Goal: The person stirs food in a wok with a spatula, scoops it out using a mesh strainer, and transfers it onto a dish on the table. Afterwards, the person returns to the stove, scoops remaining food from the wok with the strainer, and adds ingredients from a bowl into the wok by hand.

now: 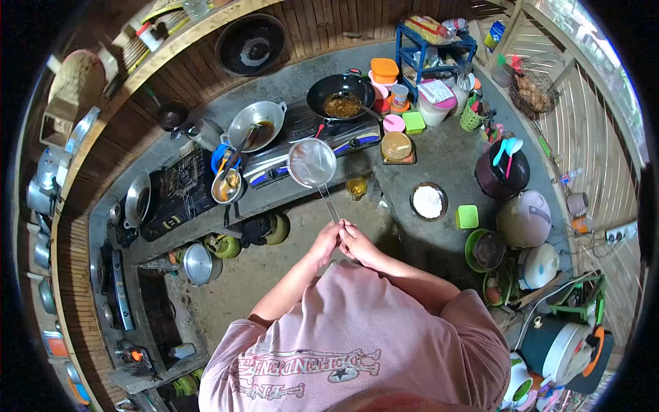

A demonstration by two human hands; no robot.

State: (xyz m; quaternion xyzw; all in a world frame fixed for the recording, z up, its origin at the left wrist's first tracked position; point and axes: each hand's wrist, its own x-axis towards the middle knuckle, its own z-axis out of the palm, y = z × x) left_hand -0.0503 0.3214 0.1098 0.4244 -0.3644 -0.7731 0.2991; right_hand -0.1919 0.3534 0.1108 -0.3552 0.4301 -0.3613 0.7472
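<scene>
A round wire-mesh strainer (pixel 311 163) with a thin metal handle is held out in front of my body. My left hand (pixel 327 242) is closed around the handle's near end. Beside it, my right hand (pixel 356 242) is closed at the same end, touching the left; the exact finger grip is partly hidden. The mesh bowl hangs just before the front edge of a two-burner gas stove (pixel 300 152). Behind it on the stove are a silver wok (pixel 241 118) with a ladle and dark liquid, and a black wok (pixel 328 88) with brown oil.
A small pan (pixel 226 187) with utensils sits at the stove's left. On the right counter are a plate of white powder (pixel 428 201), a green container (pixel 467 216), a dark pot (pixel 503 169) and a rice cooker (pixel 524 218). A metal pot (pixel 199 264) stands below.
</scene>
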